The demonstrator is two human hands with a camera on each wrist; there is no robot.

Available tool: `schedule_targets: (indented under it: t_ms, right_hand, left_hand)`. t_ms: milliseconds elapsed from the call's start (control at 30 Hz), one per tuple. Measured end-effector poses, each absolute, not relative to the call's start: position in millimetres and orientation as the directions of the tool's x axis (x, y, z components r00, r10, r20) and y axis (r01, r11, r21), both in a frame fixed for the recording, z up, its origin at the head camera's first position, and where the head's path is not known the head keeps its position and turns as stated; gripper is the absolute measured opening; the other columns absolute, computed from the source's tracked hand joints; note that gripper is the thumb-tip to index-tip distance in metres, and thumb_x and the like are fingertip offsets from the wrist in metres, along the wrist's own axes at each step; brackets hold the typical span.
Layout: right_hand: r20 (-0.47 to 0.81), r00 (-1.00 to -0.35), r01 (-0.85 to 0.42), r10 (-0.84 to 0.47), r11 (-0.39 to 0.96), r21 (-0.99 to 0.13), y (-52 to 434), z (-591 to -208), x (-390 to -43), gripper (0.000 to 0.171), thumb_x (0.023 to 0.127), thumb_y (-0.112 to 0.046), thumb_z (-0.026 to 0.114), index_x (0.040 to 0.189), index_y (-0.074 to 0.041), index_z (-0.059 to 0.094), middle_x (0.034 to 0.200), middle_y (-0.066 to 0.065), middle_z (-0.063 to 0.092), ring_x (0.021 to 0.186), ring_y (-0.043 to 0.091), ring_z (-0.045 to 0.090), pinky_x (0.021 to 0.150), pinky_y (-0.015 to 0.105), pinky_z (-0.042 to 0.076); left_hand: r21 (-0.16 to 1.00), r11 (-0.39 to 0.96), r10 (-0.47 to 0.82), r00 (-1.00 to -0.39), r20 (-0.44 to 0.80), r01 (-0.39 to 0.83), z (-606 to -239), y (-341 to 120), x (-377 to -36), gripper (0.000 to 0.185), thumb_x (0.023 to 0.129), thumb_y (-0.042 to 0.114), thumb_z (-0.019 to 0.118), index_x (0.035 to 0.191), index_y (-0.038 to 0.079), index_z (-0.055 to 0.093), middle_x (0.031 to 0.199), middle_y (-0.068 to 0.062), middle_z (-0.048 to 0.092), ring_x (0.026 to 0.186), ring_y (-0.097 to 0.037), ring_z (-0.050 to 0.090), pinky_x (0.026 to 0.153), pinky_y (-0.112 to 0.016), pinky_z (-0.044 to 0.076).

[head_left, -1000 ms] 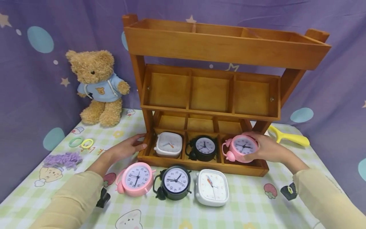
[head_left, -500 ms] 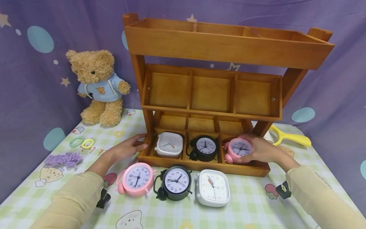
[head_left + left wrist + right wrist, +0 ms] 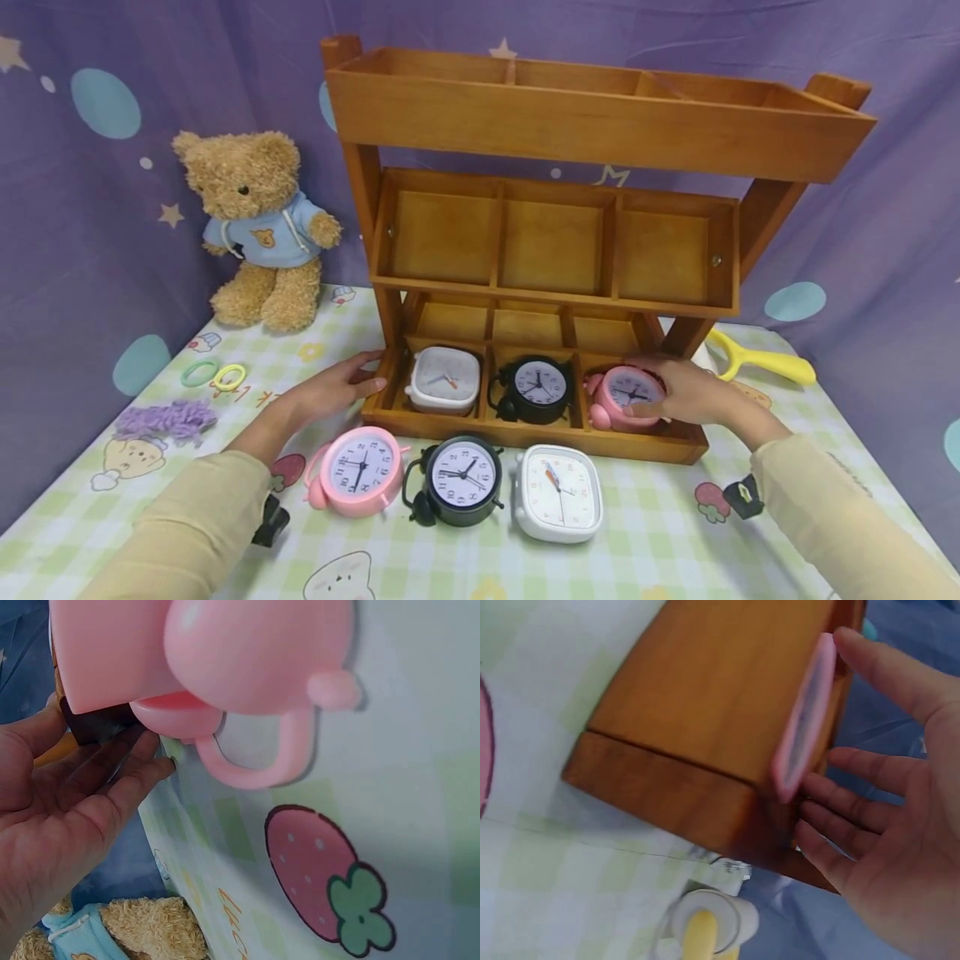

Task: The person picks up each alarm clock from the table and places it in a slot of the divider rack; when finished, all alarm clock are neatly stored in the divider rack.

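Observation:
At the right compartment of the wooden rack's (image 3: 600,142) bottom tray, my right hand (image 3: 690,392) holds a pink twin-bell alarm clock (image 3: 622,392), thumb over its face. The right wrist view shows the thumb at one end of the clock's pink rim (image 3: 784,776) and the fingers at the other. A black alarm clock (image 3: 536,390) sits in the middle compartment, a white square clock (image 3: 445,379) in the left one. My left hand (image 3: 330,392) rests against the tray's left end, fingers fairly straight, thumb near the front corner.
In front of the rack lie another pink alarm clock (image 3: 360,471), a black one (image 3: 462,481) and a white square one (image 3: 558,492). A teddy bear (image 3: 262,233), hair ties (image 3: 228,377) and purple yarn (image 3: 168,418) are left; a yellow-handled lint roller (image 3: 765,360) lies right.
My right hand has moved the pink clock left and lower into the right compartment, its face now tilted further back. The left hand has stayed in place.

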State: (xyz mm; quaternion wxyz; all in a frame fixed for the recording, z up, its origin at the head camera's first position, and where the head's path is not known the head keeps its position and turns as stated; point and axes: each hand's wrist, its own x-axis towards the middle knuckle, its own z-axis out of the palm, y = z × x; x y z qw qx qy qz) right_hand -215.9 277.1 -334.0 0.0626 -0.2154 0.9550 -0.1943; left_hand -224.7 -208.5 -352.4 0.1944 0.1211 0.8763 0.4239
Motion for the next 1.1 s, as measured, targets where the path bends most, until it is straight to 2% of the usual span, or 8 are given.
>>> schedule_targets:
  t_ms: [233,533,600,733,900,967,1100]
  right_hand:
    - [0.014,-0.912,-0.383,-0.409,0.84,-0.383,273.6,-317.6,-202.0,0.061,0.088,-0.03,0.081,0.136,0.0,0.061,0.129,0.023,0.064,0.115,0.042,0.061,0.096,0.061,0.05]
    - [0.196,-0.854,-0.52,-0.483,0.765,-0.379,264.2,-311.6,-175.4,0.048,0.086,-0.026,0.083,0.128,-0.007,0.069,0.12,0.013,0.068,0.106,0.033,0.066,0.085,0.052,0.057]
    - [0.23,-0.84,-0.542,-0.491,0.746,-0.387,261.0,-313.1,-169.7,0.047,0.086,-0.027,0.084,0.127,-0.008,0.069,0.121,0.011,0.069,0.098,0.029,0.067,0.078,0.045,0.058]
    - [0.287,-0.811,-0.586,-0.51,0.708,-0.394,253.1,-318.7,-157.6,0.047,0.085,-0.03,0.085,0.125,-0.011,0.07,0.124,0.008,0.068,0.097,0.025,0.067,0.076,0.04,0.058]
    - [0.292,-0.783,-0.621,-0.55,0.657,-0.428,242.2,-327.7,-141.5,0.047,0.083,-0.029,0.086,0.125,-0.014,0.07,0.123,0.002,0.068,0.109,0.024,0.066,0.087,0.046,0.058]
    - [0.269,-0.783,-0.618,-0.562,0.651,-0.44,237.3,-331.7,-135.8,0.048,0.084,-0.033,0.085,0.126,-0.016,0.07,0.123,-0.002,0.068,0.111,0.022,0.065,0.09,0.047,0.057]
    - [0.206,-0.792,-0.595,-0.575,0.649,-0.474,227.6,-338.6,-125.2,0.054,0.085,-0.046,0.081,0.129,-0.018,0.068,0.134,0.003,0.065,0.124,0.028,0.06,0.097,0.055,0.052]
  left_hand:
    - [0.786,0.618,0.368,-0.896,-0.247,0.037,-352.6,-208.4,-224.4,0.063,0.108,0.02,0.049,0.158,-0.006,0.02,0.153,-0.038,0.033,0.14,-0.052,0.036,0.114,-0.06,0.034]
    - [0.791,0.61,0.375,-0.896,-0.237,0.046,-352.1,-208.4,-224.3,0.063,0.108,0.019,0.049,0.157,-0.007,0.02,0.151,-0.039,0.036,0.14,-0.052,0.037,0.114,-0.06,0.034]
    - [0.792,0.609,0.379,-0.896,-0.233,0.052,-352.6,-208.4,-224.7,0.063,0.108,0.019,0.049,0.157,-0.008,0.021,0.151,-0.039,0.035,0.14,-0.052,0.037,0.114,-0.06,0.034]
    - [0.794,0.606,0.384,-0.895,-0.228,0.058,-353.8,-208.4,-225.5,0.063,0.108,0.018,0.049,0.157,-0.009,0.021,0.151,-0.039,0.035,0.139,-0.052,0.037,0.114,-0.06,0.034]
    - [0.797,0.6,0.389,-0.894,-0.224,0.062,-353.5,-209.0,-225.4,0.063,0.108,0.018,0.05,0.157,-0.009,0.021,0.151,-0.04,0.035,0.139,-0.053,0.038,0.114,-0.06,0.034]
    - [0.796,0.602,0.392,-0.893,-0.221,0.067,-352.9,-209.6,-225.0,0.063,0.108,0.018,0.05,0.156,-0.009,0.021,0.151,-0.04,0.035,0.139,-0.053,0.038,0.114,-0.06,0.034]
    - [0.792,0.607,0.39,-0.894,-0.221,0.069,-352.0,-209.1,-224.9,0.063,0.108,0.018,0.05,0.156,-0.009,0.021,0.15,-0.04,0.035,0.139,-0.053,0.038,0.114,-0.06,0.034]
